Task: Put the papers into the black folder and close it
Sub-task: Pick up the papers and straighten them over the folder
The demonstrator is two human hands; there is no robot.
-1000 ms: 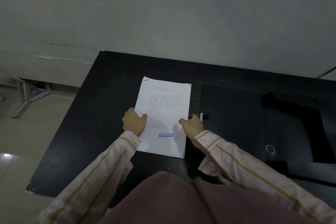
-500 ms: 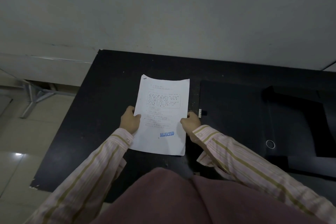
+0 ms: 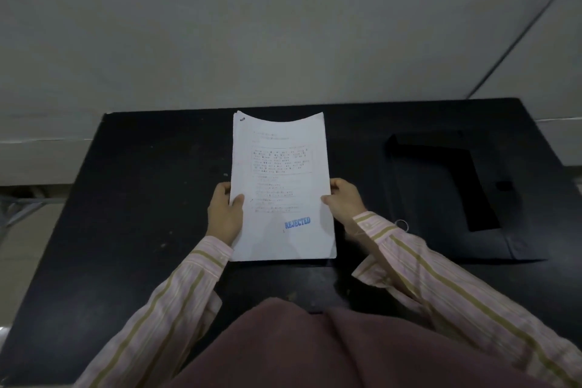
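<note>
A stack of white printed papers (image 3: 280,186), stapled at the top left and stamped "REJECTED" in blue, is held above the black table (image 3: 132,198). My left hand (image 3: 224,214) grips its left edge and my right hand (image 3: 343,201) grips its right edge; the top edge sags in the middle. The black folder (image 3: 441,198) lies open on the table to the right of the papers, with a diagonal inner pocket band and a small metal ring near my right sleeve.
A pale wall rises just behind the table's far edge. On the left, past the table's edge, the floor and a metal frame leg (image 3: 19,211) show. My striped sleeves and dark red lap fill the bottom of the view.
The papers have come up off the table, held by both hands at the sides, and now stand more upright. The view has swung so the folder sits farther right.
</note>
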